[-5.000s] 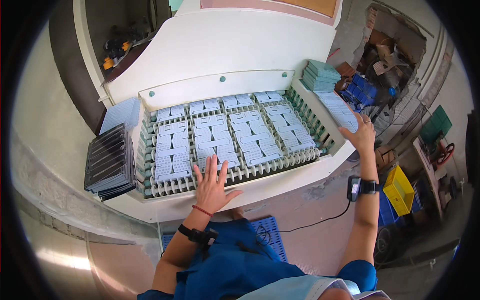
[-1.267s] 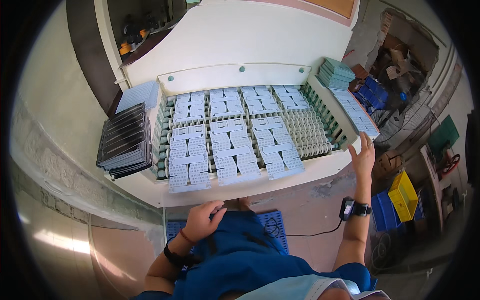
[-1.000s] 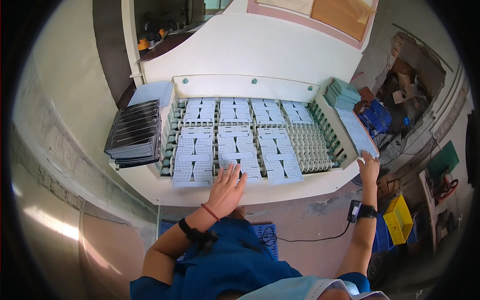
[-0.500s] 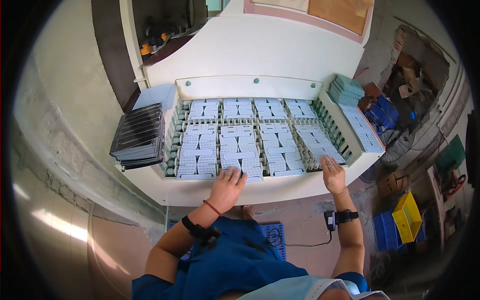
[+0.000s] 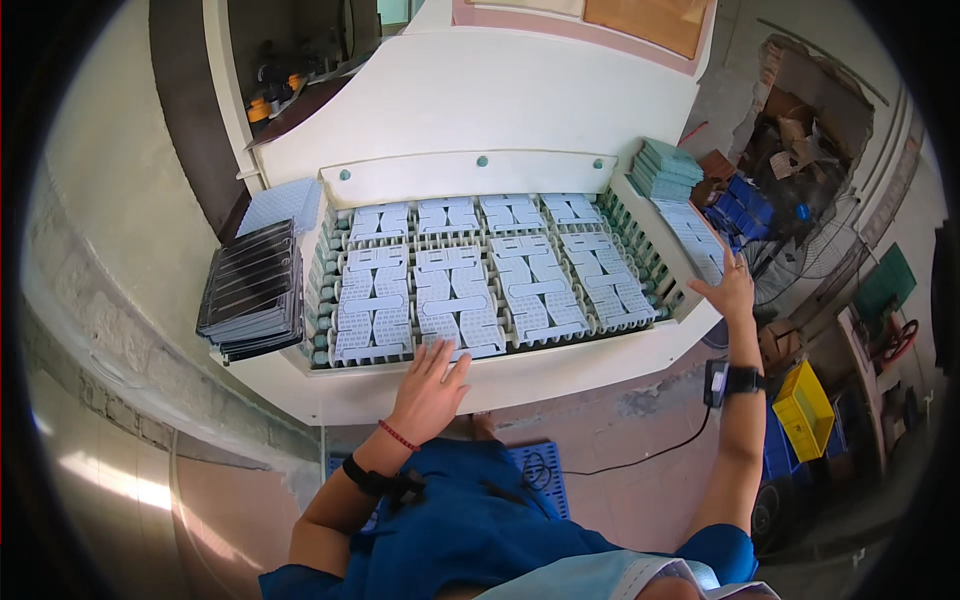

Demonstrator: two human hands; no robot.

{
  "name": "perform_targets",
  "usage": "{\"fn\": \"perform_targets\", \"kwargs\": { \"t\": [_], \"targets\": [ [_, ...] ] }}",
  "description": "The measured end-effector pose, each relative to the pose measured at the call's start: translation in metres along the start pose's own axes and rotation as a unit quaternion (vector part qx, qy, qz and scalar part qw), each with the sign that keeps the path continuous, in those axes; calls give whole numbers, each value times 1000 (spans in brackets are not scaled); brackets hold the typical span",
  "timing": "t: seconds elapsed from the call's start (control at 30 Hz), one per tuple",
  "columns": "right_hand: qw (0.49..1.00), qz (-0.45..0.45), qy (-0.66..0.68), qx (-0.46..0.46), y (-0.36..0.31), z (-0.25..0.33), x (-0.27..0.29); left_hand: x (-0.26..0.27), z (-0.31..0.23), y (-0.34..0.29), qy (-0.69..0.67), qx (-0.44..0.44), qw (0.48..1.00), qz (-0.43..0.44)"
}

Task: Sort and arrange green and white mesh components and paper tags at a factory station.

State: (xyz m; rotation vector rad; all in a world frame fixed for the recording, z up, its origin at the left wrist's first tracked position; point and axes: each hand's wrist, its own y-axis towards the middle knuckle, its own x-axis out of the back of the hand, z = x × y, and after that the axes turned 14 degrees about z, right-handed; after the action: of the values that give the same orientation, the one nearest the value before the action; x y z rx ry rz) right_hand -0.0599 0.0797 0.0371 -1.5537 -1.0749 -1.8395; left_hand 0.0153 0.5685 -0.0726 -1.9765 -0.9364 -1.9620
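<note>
White patterned flat boards lie in two rows on a roller conveyor [image 5: 325, 290]. My left hand [image 5: 428, 388] is open, its fingertips at the near end of the second front-row board [image 5: 450, 300]. My right hand [image 5: 730, 290] is open and holds nothing. Its thumb and forefinger are spread beside the white boards [image 5: 690, 238] lying on the right ledge; whether it touches them I cannot tell. The rightmost front-row board [image 5: 608, 280] rests on the rollers, clear of both hands.
Dark slotted racks [image 5: 252, 285] are stacked on the left ledge beside a pale blue sheet [image 5: 280, 207]. A greenish stack [image 5: 665, 168] sits at the back right. The machine's white front edge [image 5: 500, 385] runs before me. A yellow crate [image 5: 803, 410] and a fan [image 5: 780, 265] stand at right.
My right hand has left the rightmost front-row board and moved right to the ledge. That board now lies straighter on the rollers. My left hand stays by the second board.
</note>
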Motion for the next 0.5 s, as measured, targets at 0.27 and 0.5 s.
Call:
{"fn": "perform_targets", "kwargs": {
  "t": [0.27,0.5],
  "targets": [
    [951,286,108,-37,82,-67,-13,-6,-1,-18,-46,11,999,-6],
    [950,264,165,-38,84,-88,-24,5,6,-26,-54,-7,999,0]
  ]
}}
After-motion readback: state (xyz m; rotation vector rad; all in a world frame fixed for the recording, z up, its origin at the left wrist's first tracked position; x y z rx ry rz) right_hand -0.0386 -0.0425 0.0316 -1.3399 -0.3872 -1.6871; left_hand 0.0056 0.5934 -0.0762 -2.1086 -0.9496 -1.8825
